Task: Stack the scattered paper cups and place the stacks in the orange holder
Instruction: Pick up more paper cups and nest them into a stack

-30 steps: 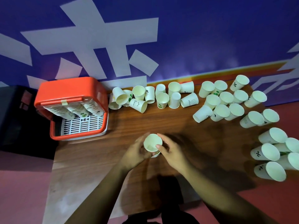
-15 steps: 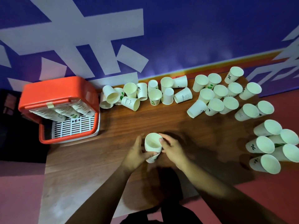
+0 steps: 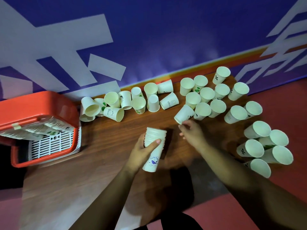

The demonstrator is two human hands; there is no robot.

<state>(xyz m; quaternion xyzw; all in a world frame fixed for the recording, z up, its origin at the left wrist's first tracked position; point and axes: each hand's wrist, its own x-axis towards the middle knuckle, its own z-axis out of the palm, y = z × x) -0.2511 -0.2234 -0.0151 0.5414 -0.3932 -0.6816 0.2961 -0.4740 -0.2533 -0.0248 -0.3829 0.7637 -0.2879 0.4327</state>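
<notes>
A view from above of a wooden tabletop (image 3: pixel 99 155) strewn with white paper cups. The step in hand is building a stack. The left hand (image 3: pixel 141 151) has its grip closed round a stack of nested paper cups (image 3: pixel 155 141), held tilted just above the near middle of the tabletop, its open end pointing away. The right hand (image 3: pixel 192 131) reaches to the far right, fingers curled at the rim of a tipped paper cup (image 3: pixel 183 114); whether that grip has closed on the cup cannot be told.

Next, this cup likely needs lifting and sliding into the stack's open end. Many loose cups (image 3: pixel 206 95) remain along the far and right edges. The orange holder (image 3: pixel 38 105) sits at the left edge with stacks already lying inside.

Half a second ago both hands cradled the stack; now the right hand has left it.
</notes>
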